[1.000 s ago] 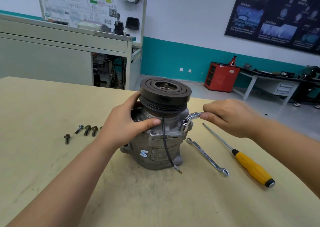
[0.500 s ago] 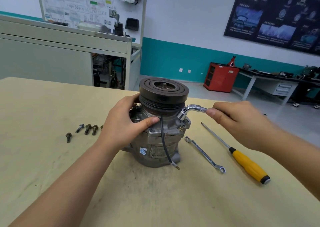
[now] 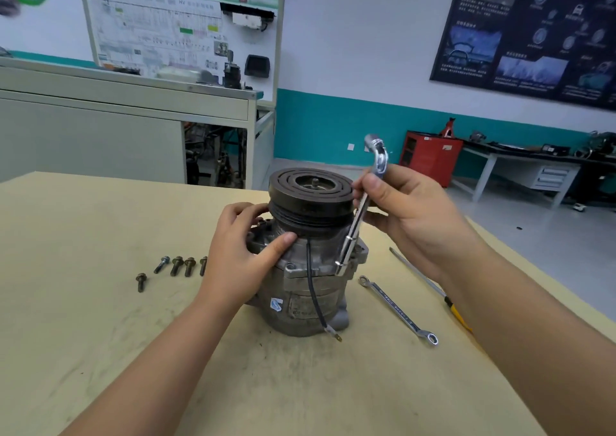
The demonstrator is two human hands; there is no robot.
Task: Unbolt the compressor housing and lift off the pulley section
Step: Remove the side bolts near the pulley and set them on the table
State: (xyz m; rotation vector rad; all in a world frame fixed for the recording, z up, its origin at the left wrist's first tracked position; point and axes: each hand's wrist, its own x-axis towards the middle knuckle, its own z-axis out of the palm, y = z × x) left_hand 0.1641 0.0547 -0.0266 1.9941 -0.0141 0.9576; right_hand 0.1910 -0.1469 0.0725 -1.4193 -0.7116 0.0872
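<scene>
Compressor housing (image 3: 300,289): centre of frame, upright on table (image 3: 100,335), pulley (image 3: 310,199) on top. Left hand (image 3: 240,252): curled round housing just under pulley. Right hand (image 3: 413,215): right of pulley, gripping bent socket wrench (image 3: 353,232). Loose bolts (image 3: 176,265) left; spanner (image 3: 396,309), screwdriver (image 3: 416,275) right.

There are 5 bolts (image 3: 176,265), 2 wrenches (image 3: 396,309), 1 screwdriver (image 3: 416,275), 1 compressor (image 3: 300,289).
</scene>
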